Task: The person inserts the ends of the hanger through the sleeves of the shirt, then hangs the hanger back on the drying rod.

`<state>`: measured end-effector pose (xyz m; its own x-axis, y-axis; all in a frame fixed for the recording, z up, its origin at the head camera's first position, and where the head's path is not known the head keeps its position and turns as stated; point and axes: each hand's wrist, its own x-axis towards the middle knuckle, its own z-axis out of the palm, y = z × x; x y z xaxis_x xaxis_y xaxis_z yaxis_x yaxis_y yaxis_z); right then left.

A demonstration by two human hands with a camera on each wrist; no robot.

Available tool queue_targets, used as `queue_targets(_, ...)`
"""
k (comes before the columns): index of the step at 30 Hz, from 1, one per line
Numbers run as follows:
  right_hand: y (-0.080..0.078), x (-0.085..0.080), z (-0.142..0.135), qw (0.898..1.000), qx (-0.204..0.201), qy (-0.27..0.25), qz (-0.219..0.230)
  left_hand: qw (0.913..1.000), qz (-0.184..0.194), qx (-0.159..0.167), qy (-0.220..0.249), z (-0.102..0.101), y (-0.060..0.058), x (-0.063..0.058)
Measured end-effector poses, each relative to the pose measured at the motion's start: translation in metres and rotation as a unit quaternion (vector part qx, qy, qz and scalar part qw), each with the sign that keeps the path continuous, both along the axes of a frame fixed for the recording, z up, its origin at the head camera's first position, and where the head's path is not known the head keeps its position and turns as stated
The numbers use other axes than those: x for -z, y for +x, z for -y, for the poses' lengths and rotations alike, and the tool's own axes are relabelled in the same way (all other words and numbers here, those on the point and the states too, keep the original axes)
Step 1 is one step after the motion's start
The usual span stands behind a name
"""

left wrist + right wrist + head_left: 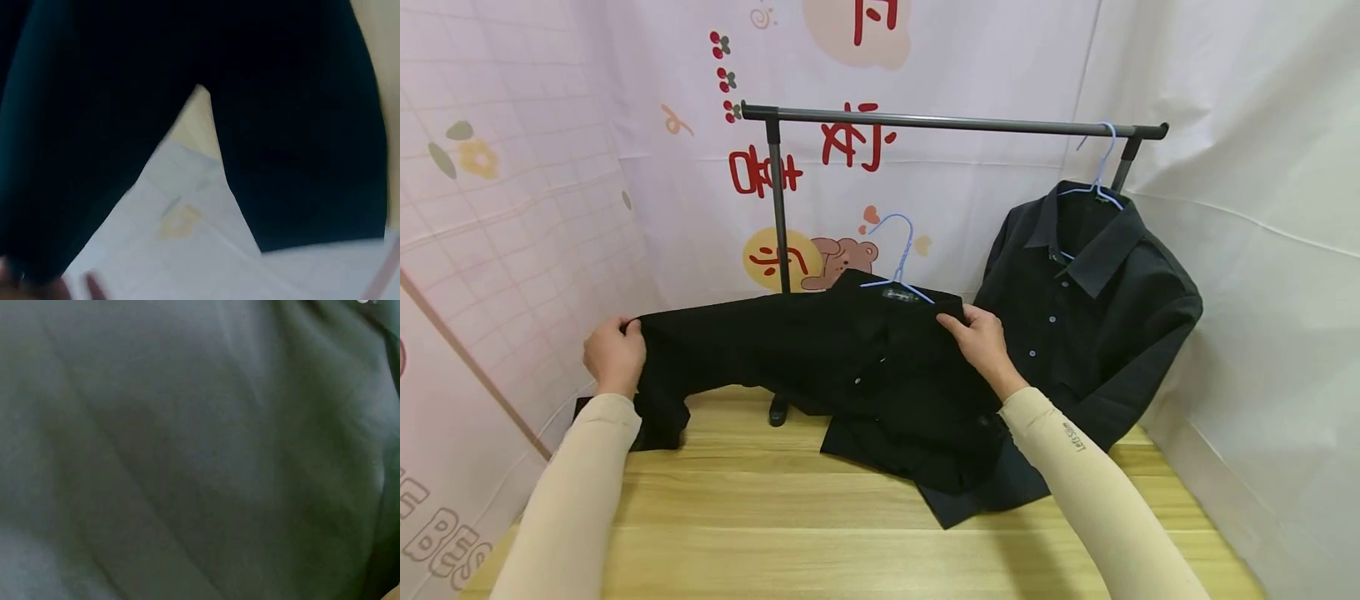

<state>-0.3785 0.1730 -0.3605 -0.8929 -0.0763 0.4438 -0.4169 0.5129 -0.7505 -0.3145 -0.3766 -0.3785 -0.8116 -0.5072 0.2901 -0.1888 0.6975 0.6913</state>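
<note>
A black button shirt point(880, 358) is held up over the table in the head view, a blue wire hanger point(898, 277) inside its neck with the hook sticking up. My left hand point(615, 354) pinches one sleeve and holds it stretched out to the left; the sleeve's end hangs down below. At the collar on the other side, my right hand point(981, 337) grips the shirt, thumb on top. The left wrist view has dark cloth point(300, 156) hanging, with blurred fingertips point(50, 290) at the lower left. Dark cloth point(156, 456) fills the right wrist view.
A second black shirt point(1097, 308) hangs by a blue hanger point(1103, 162) from the right end of a grey metal rack point(940, 122), partly behind the held shirt. The wooden table point(760, 517) lies below. Printed white curtains point(677, 217) enclose the back and sides.
</note>
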Motion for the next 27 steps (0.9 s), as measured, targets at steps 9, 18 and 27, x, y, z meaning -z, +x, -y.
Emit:
queue_targets(9,0.005,0.004,0.009,1.000,-0.006,0.022,0.002,0.9862,0.102,0.082,-0.102,-0.017,-0.002,0.012)
queue_targets(18,0.007,0.007,0.013,0.999,-0.027,0.037,0.009,0.9688,-0.102,0.213,-0.077,-0.112,-0.038,-0.015)
queue_targets(27,0.009,0.006,0.016,0.998,-0.028,0.062,-0.011,0.9305,0.011,0.366,-0.022,-0.163,-0.048,-0.033)
